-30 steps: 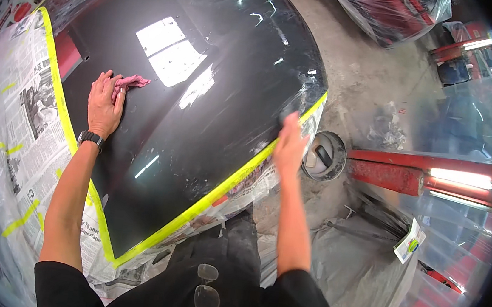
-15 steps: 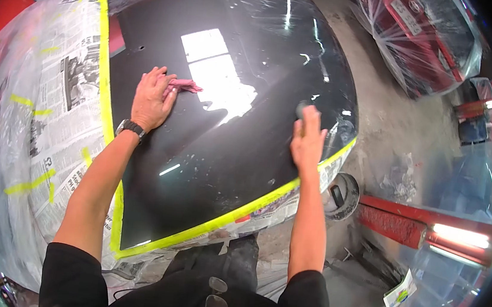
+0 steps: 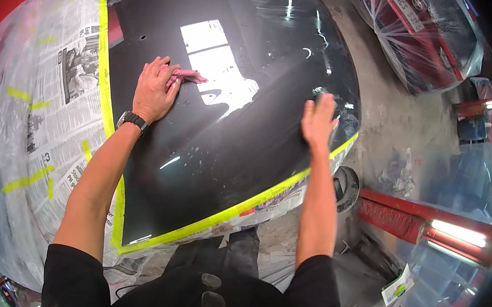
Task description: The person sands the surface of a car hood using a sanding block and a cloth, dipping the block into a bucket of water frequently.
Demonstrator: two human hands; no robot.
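You've got headlines [image 3: 74, 178] and small print [image 3: 71, 141] on the newspaper [image 3: 84, 121], letters and digits [image 3: 406, 11] on the plate [image 3: 418, 28] of that red car [image 3: 434, 42]!

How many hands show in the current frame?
2: the left hand, with a pink cloth, on the left of the black panel; the right hand over the panel's right side, near the yellow tape.

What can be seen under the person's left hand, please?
A pink cloth pokes out past the thumb of the left hand, above the glossy black car panel; whatever lies beneath the palm is covered.
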